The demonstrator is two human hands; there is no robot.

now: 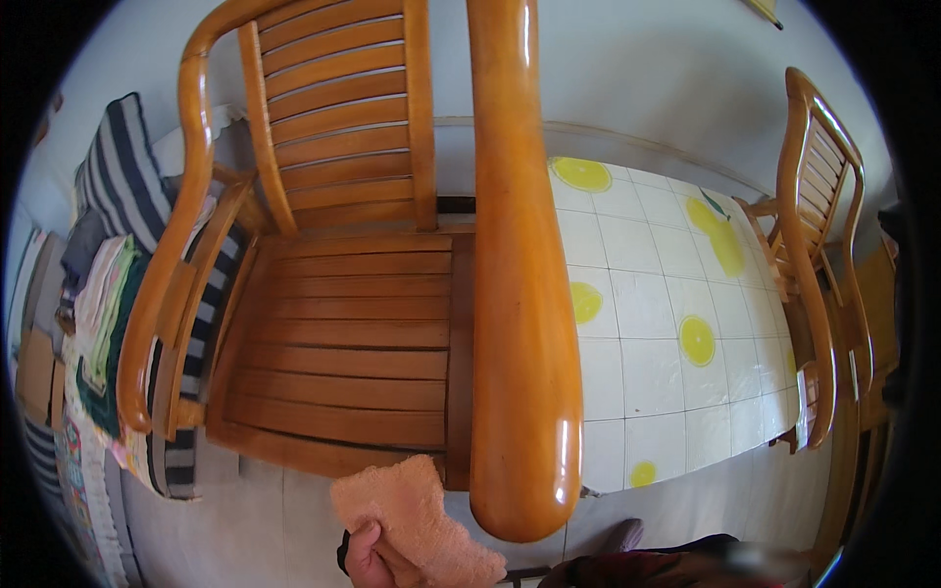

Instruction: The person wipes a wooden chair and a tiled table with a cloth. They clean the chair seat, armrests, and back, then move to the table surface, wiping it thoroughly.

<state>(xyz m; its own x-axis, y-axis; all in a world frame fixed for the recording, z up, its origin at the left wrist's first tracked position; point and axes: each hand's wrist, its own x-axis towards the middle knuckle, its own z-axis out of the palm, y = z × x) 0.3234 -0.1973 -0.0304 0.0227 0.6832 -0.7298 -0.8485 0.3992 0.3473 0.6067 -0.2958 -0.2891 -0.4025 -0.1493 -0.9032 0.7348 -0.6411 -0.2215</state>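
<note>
At the bottom of the view my left hand [369, 562] grips an orange terry cloth [408, 492], the thumb lying over it. The fingers are mostly hidden by the cloth and the picture's edge. Just beyond the cloth is the front edge of a wooden chair's slatted seat [342, 331]. The chair's thick glossy armrest [522, 331] rises to the right of the cloth, very near the camera. My right hand is out of view.
Right of the armrest stands a table with a lemon-print cover [654, 382], and another wooden chair [809, 294] beyond it. On the left are the other armrest [136, 367], folded textiles [106, 309] and a striped cushion [121, 169]. A foot [623, 535] and patterned clothing [632, 572] show below.
</note>
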